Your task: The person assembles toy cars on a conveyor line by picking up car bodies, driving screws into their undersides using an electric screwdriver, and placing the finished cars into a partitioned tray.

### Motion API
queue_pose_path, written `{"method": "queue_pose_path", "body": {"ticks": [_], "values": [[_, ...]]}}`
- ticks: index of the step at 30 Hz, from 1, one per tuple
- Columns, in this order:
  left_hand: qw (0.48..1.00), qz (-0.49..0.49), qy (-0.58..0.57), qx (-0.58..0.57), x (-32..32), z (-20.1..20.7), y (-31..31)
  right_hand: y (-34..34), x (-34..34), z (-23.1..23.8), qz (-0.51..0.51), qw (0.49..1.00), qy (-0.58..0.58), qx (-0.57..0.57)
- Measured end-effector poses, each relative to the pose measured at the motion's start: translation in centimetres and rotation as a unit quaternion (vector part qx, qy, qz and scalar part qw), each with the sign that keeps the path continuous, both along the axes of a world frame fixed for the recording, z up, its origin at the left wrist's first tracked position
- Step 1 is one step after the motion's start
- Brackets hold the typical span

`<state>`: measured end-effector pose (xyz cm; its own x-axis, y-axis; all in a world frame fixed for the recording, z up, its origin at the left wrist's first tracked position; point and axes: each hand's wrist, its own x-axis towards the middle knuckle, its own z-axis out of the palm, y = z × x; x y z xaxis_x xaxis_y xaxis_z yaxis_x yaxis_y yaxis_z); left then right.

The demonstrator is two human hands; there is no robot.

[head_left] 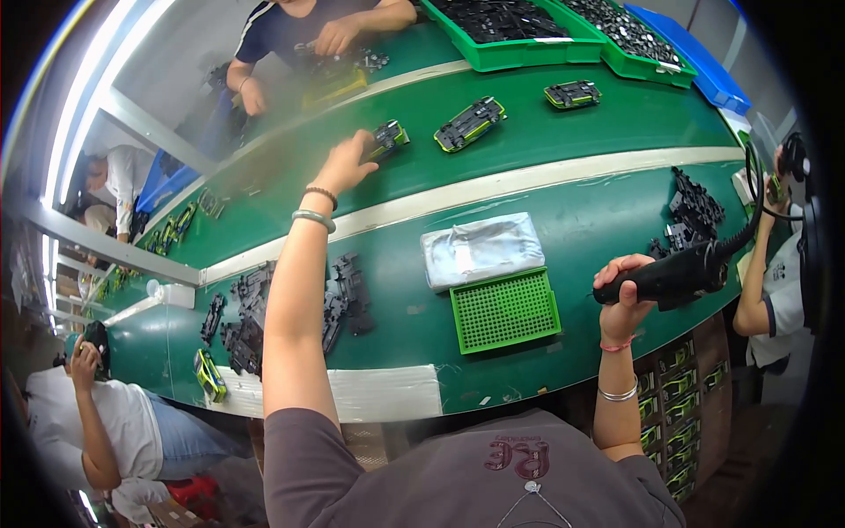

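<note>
My left hand (346,165) reaches far across the table, its fingers closed on the near left end of a black and yellow-green toy car (389,136). That car lies underside up on the far green strip. Two similar toy cars, one (471,124) in the middle and another (572,94) farther right, rest on the same strip. In my right hand (627,295) is a black corded electric screwdriver (673,276), gripped around its body and held above the right side of the near table. Its tip points left and is hard to make out.
A green perforated tray (506,310) and a silvery bag (484,249) lie mid-table. Black plastic chassis parts are piled right (695,211) and left (352,295). Green bins (528,55) of parts stand at the back. Across the table, a co-worker's hands (337,37) are busy.
</note>
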<state>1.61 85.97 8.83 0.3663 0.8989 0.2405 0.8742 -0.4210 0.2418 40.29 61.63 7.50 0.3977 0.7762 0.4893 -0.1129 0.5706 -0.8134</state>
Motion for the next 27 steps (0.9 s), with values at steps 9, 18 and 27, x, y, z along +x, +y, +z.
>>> {"method": "queue_pose_path", "body": {"ticks": [9, 18, 27], "values": [[0.985, -0.087, -0.135, 0.065, 4.6, 3.1, -7.8, 0.4, 0.5, -0.3, -0.006, 1.0, -0.012, -0.022], [0.971, -0.209, -0.111, -0.031, 12.5, 3.4, -18.1, 0.2, 0.5, 0.2, 0.033, 0.999, -0.024, -0.021], [0.966, -0.217, -0.134, -0.042, 12.3, 1.8, -17.4, 0.7, -0.8, 3.2, 0.091, 0.992, 0.083, 0.019]]}}
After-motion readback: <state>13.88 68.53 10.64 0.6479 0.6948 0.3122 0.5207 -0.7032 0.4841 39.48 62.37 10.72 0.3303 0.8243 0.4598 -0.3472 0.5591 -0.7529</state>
